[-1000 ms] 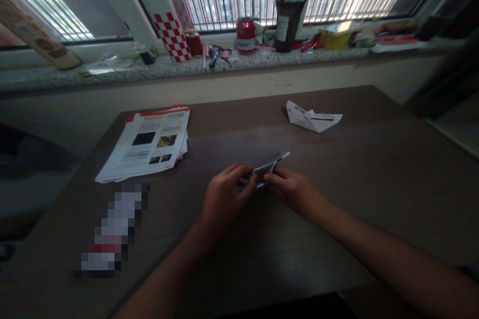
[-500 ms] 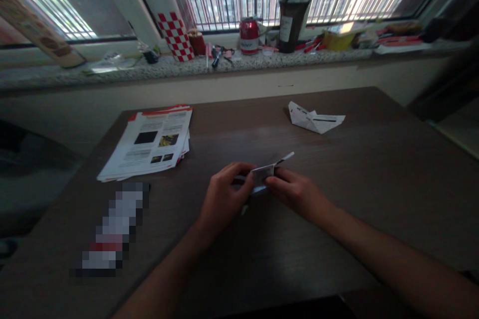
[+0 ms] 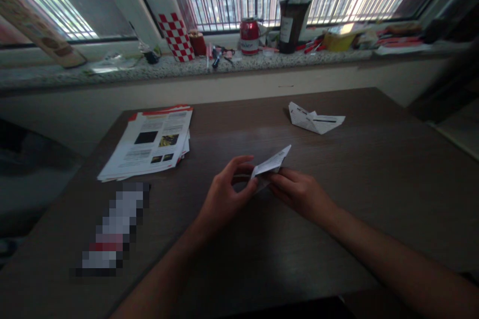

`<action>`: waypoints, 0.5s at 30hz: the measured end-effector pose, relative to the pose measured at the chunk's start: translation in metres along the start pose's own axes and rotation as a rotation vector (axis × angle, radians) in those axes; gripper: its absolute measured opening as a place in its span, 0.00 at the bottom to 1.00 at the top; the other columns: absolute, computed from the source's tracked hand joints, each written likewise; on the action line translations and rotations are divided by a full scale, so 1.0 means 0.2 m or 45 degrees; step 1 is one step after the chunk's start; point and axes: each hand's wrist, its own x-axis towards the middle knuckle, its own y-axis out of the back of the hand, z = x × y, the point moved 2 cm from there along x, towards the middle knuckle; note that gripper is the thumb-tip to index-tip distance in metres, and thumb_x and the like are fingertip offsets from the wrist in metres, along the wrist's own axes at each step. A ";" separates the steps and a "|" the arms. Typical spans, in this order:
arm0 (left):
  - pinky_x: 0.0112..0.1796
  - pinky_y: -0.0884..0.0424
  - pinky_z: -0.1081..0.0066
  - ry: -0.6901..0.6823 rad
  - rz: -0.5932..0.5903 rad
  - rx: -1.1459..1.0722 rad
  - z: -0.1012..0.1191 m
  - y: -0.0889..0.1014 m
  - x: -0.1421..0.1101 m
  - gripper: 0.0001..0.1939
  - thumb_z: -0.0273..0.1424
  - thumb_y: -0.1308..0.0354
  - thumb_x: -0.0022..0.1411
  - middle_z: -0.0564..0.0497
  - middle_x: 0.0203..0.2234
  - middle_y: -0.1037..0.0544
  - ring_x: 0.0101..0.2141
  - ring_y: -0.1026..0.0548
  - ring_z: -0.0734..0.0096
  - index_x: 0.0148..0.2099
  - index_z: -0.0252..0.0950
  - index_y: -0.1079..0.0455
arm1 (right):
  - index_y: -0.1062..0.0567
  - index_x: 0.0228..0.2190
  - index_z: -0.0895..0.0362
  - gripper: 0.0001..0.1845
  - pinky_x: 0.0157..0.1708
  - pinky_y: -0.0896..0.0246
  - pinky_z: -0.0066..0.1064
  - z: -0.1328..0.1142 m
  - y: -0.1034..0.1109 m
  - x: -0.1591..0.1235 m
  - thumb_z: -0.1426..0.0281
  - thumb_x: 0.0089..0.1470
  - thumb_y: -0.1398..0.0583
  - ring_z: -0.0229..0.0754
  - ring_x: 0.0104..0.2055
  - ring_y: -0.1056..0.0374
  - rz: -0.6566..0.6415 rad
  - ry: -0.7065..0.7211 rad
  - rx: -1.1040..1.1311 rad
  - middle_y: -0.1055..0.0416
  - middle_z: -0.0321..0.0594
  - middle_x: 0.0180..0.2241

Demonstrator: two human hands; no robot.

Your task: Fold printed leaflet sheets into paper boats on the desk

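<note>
Head view: right of the printed sheets [image 3: 149,144], the left hand [image 3: 226,192] curls against a folded paper [image 3: 272,162], its hold unclear, while the right hand [image 3: 302,193] grips it above the desk [image 3: 355,174], left of the paper boat [image 3: 317,122], and uneven pulling could tear it.

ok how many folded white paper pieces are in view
2: one boat-shaped printed white paper on the far side of the brown table, right of centre, and one folded white sheet between the left hand and right hand. The hands may hide more.
</note>
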 end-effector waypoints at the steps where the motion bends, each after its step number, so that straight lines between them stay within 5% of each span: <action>1: 0.49 0.19 0.61 -0.006 0.000 -0.009 0.00 0.00 0.00 0.22 0.30 0.35 0.67 0.47 0.46 0.18 0.46 0.17 0.63 0.61 0.41 0.31 | 0.22 0.53 0.54 0.14 0.44 0.22 0.42 0.00 0.00 0.00 0.69 0.70 0.43 0.50 0.47 0.21 -0.001 -0.001 -0.006 0.19 0.49 0.48; 15: 0.50 0.21 0.60 0.073 0.082 -0.044 -0.02 0.00 0.00 0.20 0.32 0.35 0.66 0.45 0.51 0.22 0.50 0.20 0.61 0.58 0.40 0.30 | 0.21 0.52 0.57 0.15 0.42 0.22 0.42 0.01 -0.01 -0.01 0.68 0.71 0.43 0.52 0.46 0.21 -0.001 -0.004 -0.021 0.20 0.51 0.49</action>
